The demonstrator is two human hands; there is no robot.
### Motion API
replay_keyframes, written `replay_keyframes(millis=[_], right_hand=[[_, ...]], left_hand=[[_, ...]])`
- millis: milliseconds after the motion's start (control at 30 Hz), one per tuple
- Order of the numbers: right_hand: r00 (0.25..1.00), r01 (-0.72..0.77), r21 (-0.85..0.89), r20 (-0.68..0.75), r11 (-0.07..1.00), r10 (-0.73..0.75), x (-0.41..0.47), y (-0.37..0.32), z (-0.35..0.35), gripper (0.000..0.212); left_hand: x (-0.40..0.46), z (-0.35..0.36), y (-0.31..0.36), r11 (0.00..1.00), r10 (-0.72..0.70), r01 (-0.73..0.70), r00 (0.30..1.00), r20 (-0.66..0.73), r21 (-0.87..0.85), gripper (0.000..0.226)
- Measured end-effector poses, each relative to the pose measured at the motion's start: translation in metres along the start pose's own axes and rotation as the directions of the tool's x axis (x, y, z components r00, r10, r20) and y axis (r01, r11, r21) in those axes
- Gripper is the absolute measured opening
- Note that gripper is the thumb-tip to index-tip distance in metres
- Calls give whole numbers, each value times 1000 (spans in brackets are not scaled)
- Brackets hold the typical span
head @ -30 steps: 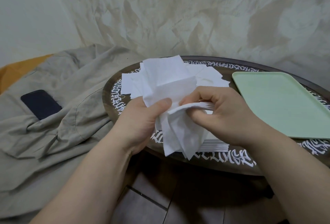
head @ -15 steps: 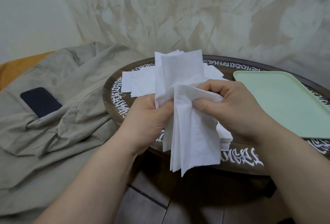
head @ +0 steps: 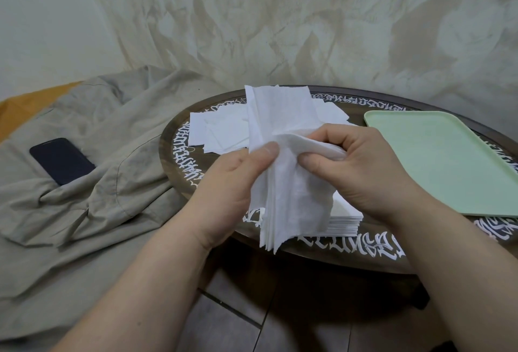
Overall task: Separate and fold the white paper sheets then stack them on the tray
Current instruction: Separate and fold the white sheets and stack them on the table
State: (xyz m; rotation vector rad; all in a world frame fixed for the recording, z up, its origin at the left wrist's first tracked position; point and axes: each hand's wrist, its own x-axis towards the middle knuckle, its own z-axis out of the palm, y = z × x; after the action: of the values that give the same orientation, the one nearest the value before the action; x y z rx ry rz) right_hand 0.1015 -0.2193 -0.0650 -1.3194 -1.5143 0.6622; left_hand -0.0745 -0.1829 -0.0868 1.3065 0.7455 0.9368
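A bunch of thin white paper sheets (head: pixel 283 189) hangs upright above the near edge of the round table. My left hand (head: pixel 232 183) pinches the bunch with thumb on top. My right hand (head: pixel 361 166) grips one sheet's upper edge and peels it to the right. Loose white sheets (head: pixel 224 133) lie spread on the table behind. A neat stack of white sheets (head: pixel 344 220) sits under my right hand, partly hidden. The pale green tray (head: pixel 437 161) lies at the right with nothing on its visible surface.
The round dark table (head: pixel 179 155) carries white lettering around its rim. A beige cloth (head: pixel 98 183) covers the area to the left, with a dark phone (head: pixel 61 159) on it. A draped fabric backdrop hangs behind. Tiled floor shows below.
The bunch of sheets has been lifted and turned more upright between my hands. My right hand has shifted up and grips a sheet's top edge, pulling it rightward.
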Motion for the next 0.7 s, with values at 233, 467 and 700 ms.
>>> replay_keyframes(millis=[233,467,700], right_hand=[[999,-33,74,26,997,31,-3,0,3,11],[993,-113,430,12,896,119,-3,-4,0,35],[986,57,154,-164,986,-32,-2,-3,6,28]], left_hand=[[-2,3,-2,979,133,-127,991,-24,159,16],[4,-7,-1,992,88,-102,981,-172,-73,18],[2,-2,4,985,82,-109,977,-196,-135,22]])
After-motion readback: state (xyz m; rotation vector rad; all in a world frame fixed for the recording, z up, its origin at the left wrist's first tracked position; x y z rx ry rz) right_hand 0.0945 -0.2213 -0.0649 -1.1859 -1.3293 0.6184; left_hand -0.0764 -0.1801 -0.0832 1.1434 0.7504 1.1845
